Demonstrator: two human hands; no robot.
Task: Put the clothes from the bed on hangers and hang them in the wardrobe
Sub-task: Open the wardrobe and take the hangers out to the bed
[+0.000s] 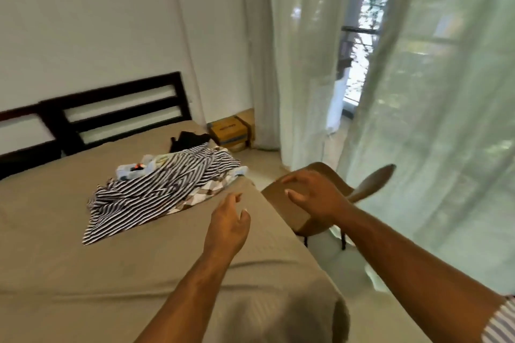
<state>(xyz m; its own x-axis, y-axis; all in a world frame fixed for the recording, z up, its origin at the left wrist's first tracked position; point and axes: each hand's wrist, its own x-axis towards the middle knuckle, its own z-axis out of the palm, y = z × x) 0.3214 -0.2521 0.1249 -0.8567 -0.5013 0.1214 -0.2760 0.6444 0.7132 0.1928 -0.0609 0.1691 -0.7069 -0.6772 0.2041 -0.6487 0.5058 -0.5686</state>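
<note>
A pile of clothes lies on the bed (pixel 83 273), which has a tan sheet. On top is a black-and-white striped garment (pixel 156 192). Under its right edge shows a checked piece (pixel 207 193), behind it a light blue item (pixel 133 171) and a black garment (pixel 191 140). My left hand (pixel 228 227) hovers over the sheet just right of the pile, fingers relaxed, holding nothing. My right hand (pixel 313 198) is stretched out past the bed's right edge, over a brown chair (pixel 287 206), fingers spread and empty. No hanger or wardrobe is in view.
A dark slatted headboard (pixel 111 117) stands against the white wall. A cardboard box (pixel 232 131) sits on the floor in the corner. Sheer curtains (pixel 434 120) hang along the right, with a gap to a balcony. The brown chair stands close to the bed's right side.
</note>
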